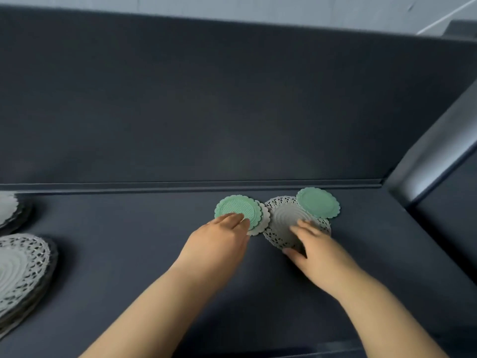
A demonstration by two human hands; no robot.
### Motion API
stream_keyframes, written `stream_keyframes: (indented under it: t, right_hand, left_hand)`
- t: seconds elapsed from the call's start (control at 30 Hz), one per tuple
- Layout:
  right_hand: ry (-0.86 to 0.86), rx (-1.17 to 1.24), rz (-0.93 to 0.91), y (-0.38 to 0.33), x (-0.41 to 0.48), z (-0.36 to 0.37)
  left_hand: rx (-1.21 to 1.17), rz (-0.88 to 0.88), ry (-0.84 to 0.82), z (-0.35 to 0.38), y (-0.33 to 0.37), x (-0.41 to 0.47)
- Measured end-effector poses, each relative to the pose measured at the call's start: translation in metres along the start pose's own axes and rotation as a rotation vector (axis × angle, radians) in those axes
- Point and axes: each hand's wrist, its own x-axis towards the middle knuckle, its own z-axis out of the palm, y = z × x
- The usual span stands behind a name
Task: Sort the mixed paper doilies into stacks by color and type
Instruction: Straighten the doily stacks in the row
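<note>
Your left hand [222, 236]: palm down, fingers [232, 217] straight and together, laid flat. Your right hand [313, 250]: palm down, fingers [307, 226] extended, slightly blurred, thumb spread toward the left. Both forearms: bare, reaching forward from the lower edge, converging; hands near each other, not touching.

at the left edge of the table [129, 228] a far stack [7, 210] is set behind a near stack [23, 267]. well to the right, a small doily [236, 206] is laid on a second doily [263, 220]. just right, a lace doily [284, 218] is laid, a third doily [318, 202] on its far right edge.
</note>
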Motion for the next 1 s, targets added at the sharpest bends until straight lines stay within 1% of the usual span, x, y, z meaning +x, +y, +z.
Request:
stream_keyframes:
  t: [0.1,0.17,0.23,0.3,0.4,0.5,0.57,0.63,0.7,0.83,0.9,1.0]
  right_hand:
    - [-0.003,-0.025,-0.076,0.002,0.001,0.004]
    - [0.001,-0.091,-0.12,0.006,0.004,0.003]
    - [-0.006,-0.204,-0.16,0.006,0.007,0.003]
    - [0.029,-0.321,-0.211,0.002,0.008,0.002]
    - [0.087,-0.475,-0.277,-0.002,0.009,-0.004]
    - [0.077,-0.426,-0.296,0.003,0.011,-0.015]
    - [0.058,-0.339,-0.308,0.009,0.011,-0.014]
    - [0.064,-0.293,-0.32,0.013,0.01,-0.007]
    - [0.052,-0.301,-0.305,0.012,0.01,-0.003]
    - [0.094,-0.321,-0.316,0.016,0.011,-0.006]
    - [0.103,-0.273,-0.259,0.019,0.011,-0.009]
    - [0.191,-0.007,-0.071,0.024,0.012,-0.014]
  left_hand:
    - [0.093,-0.142,-0.201,0.025,0.004,0.028]
    - [0.157,-0.214,-0.297,0.036,0.006,0.04]
    - [0.216,-0.244,-0.302,0.042,0.004,0.046]
    - [0.249,-0.256,-0.276,0.044,0.001,0.048]
    - [0.298,-0.284,-0.301,0.042,0.001,0.049]
    - [0.387,-0.309,-0.355,0.045,0.01,0.047]
    - [0.382,-0.328,-0.363,0.048,0.014,0.046]
    - [0.377,-0.316,-0.335,0.048,0.015,0.045]
    - [0.368,-0.294,-0.298,0.046,0.014,0.043]
    - [0.352,-0.294,-0.236,0.041,0.013,0.041]
    - [0.348,-0.32,-0.218,0.037,0.014,0.039]
    - [0.341,-0.355,-0.21,0.032,0.016,0.035]
